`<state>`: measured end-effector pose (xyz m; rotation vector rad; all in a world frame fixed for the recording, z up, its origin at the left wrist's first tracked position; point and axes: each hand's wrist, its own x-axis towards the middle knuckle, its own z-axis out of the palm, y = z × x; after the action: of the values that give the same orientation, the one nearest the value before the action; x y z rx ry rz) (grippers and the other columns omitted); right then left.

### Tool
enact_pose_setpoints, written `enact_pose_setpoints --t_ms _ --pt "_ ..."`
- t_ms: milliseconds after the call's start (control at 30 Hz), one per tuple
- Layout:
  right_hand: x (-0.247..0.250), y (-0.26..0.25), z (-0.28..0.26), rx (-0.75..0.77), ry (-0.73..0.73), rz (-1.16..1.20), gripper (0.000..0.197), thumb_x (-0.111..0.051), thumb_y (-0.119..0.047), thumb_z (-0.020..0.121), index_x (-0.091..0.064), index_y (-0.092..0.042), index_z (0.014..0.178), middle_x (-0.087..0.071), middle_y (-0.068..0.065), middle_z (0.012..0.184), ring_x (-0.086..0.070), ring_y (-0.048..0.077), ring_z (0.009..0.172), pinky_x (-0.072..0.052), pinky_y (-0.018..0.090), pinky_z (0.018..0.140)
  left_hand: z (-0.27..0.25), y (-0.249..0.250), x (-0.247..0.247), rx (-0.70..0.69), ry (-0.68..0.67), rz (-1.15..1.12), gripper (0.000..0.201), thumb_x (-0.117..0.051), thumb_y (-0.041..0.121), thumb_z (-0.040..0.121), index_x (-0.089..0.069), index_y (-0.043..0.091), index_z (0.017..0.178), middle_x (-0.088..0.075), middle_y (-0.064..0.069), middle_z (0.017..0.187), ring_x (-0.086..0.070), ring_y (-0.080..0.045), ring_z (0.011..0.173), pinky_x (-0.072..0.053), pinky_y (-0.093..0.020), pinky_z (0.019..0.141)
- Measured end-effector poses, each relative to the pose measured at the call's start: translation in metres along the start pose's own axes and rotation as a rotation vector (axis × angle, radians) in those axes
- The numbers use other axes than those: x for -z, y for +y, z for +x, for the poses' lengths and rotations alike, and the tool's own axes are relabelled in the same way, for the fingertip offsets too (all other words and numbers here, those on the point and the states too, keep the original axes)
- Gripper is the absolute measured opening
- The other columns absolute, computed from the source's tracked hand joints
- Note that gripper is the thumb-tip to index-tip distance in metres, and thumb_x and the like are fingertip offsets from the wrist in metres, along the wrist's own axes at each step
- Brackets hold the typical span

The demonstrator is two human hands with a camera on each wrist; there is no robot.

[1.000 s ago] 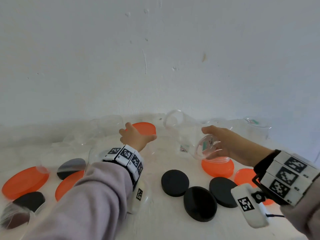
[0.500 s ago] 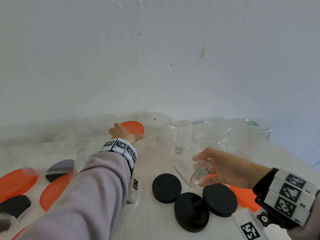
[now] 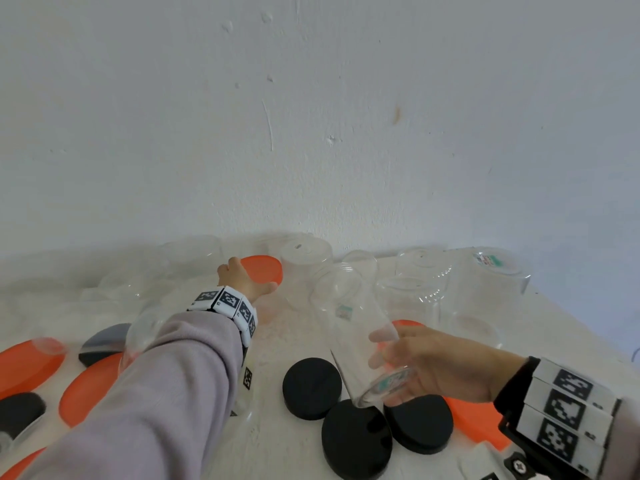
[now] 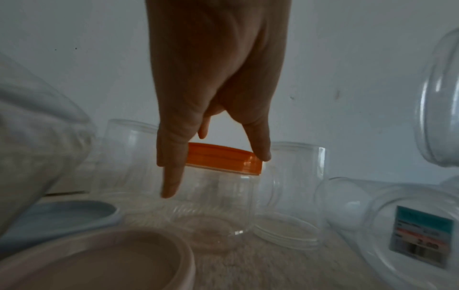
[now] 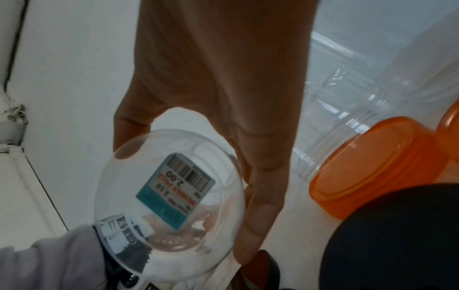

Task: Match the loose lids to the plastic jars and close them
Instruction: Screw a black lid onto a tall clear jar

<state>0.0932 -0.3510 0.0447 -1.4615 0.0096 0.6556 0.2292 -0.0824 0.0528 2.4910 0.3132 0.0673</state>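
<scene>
Left hand (image 3: 242, 278), reaching toward 11 o'clock, pinches the orange lid (image 4: 223, 158); right hand (image 3: 440, 368) fingers apparently wrap a tilted clear jar (image 3: 360, 337).

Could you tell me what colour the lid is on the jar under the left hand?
Orange lid; the left wrist view shows it best.

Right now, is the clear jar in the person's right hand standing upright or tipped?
Tipped. The clear plastic jar leans in the right hand, its stickered base toward the wrist and its lidless mouth angled away.
</scene>
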Motion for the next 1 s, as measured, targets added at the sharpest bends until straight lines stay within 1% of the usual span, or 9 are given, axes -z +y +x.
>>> enact_pose_setpoints --t_ms 133,233,300,433,500,567,700,800,1000 --pt "0.0 0.003 -0.004 0.007 -0.058 -0.017 0.089 -0.081 -0.022 0.053 -0.04 -0.011 0.131 -0.071 0.003 0.089 -0.07 0.031 0.093 -0.056 0.036 0.075 -0.013 -0.005 -0.001 -0.097 -0.082 0.104 0.104 -0.078 0.04 0.076 -0.014 0.006 0.15 -0.019 -0.019 0.149 -0.033 -0.036 0.135 -0.033 -0.044 0.111" --pt "0.0 0.006 -0.005 0.031 -0.076 -0.014 0.072 -0.079 -0.026 0.058 -0.047 -0.008 0.12 -0.068 0.006 0.095 -0.069 0.032 0.095 -0.056 0.037 0.076 -0.031 -0.008 -0.005 -0.211 -0.246 0.265 0.114 -0.077 0.043 0.076 0.002 0.011 0.153 0.01 -0.015 0.159 0.002 -0.031 0.148 -0.016 -0.046 0.119" --pt "0.0 0.008 -0.005 0.052 -0.052 -0.005 0.063 -0.079 -0.029 0.063 -0.05 -0.005 0.113 -0.067 0.011 0.097 -0.068 0.035 0.095 -0.056 0.039 0.077 -0.046 -0.011 -0.007 -0.305 -0.359 0.37 0.116 -0.076 0.046 0.076 0.005 0.015 0.154 0.018 -0.009 0.159 0.013 -0.027 0.148 -0.012 -0.048 0.119" --pt "-0.003 0.008 -0.009 0.084 -0.006 0.008 0.039 -0.076 -0.044 0.072 -0.069 -0.014 0.096 -0.069 0.013 0.1 -0.068 0.029 0.092 -0.055 0.035 0.075 -0.081 -0.013 -0.016 -0.452 -0.627 0.476 0.106 -0.076 0.042 0.077 -0.005 0.026 0.154 0.0 0.005 0.161 -0.01 -0.016 0.147 -0.016 -0.039 0.119" --pt "-0.007 0.009 -0.015 0.059 -0.009 0.012 0.032 -0.065 -0.054 0.079 -0.075 -0.024 0.085 -0.071 0.009 0.097 -0.068 0.023 0.087 -0.053 0.031 0.073 -0.094 -0.012 -0.027 -0.482 -0.708 0.499 0.101 -0.078 0.033 0.078 -0.012 0.023 0.154 -0.012 0.005 0.16 -0.019 -0.016 0.145 -0.02 -0.037 0.119" --pt "-0.006 0.013 -0.015 0.055 0.01 -0.001 0.039 -0.057 -0.057 0.084 -0.072 -0.023 0.094 -0.072 0.006 0.092 -0.069 0.02 0.082 -0.053 0.029 0.07 -0.104 -0.01 -0.037 -0.506 -0.734 0.527 0.092 -0.078 0.025 0.078 -0.022 0.018 0.151 -0.026 0.002 0.153 -0.03 -0.018 0.14 -0.029 -0.039 0.115" --pt "-0.007 0.02 -0.02 0.036 0.03 0.008 0.062 -0.067 -0.044 0.079 -0.052 -0.006 0.126 -0.066 0.012 0.105 -0.068 0.024 0.086 -0.055 0.034 0.069 -0.111 -0.006 -0.043 -0.52 -0.704 0.528 0.067 -0.075 0.021 0.077 -0.042 0.015 0.135 -0.047 -0.005 0.132 -0.048 -0.024 0.122 -0.042 -0.041 0.103" --pt "-0.01 0.023 -0.024 0.021 0.04 -0.034 0.065 -0.079 -0.025 0.068 -0.047 -0.008 0.123 -0.053 0.015 0.111 -0.062 0.031 0.093 -0.053 0.047 0.084 -0.11 -0.01 -0.039 -0.482 -0.634 0.528 0.068 -0.076 0.031 0.076 -0.044 0.018 0.134 -0.048 -0.003 0.129 -0.05 -0.022 0.116 -0.044 -0.041 0.1" --pt "-0.027 0.034 -0.024 -0.016 -0.082 -0.129 0.08 -0.082 -0.01 0.065 -0.037 -0.021 0.13 -0.056 0.009 0.105 -0.066 0.02 0.091 -0.055 0.035 0.073 -0.096 -0.025 -0.002 -0.368 -0.41 0.126 0.057 -0.074 0.04 0.079 -0.049 0.029 0.128 -0.06 0.005 0.118 -0.058 -0.014 0.103 -0.047 -0.024 0.084"
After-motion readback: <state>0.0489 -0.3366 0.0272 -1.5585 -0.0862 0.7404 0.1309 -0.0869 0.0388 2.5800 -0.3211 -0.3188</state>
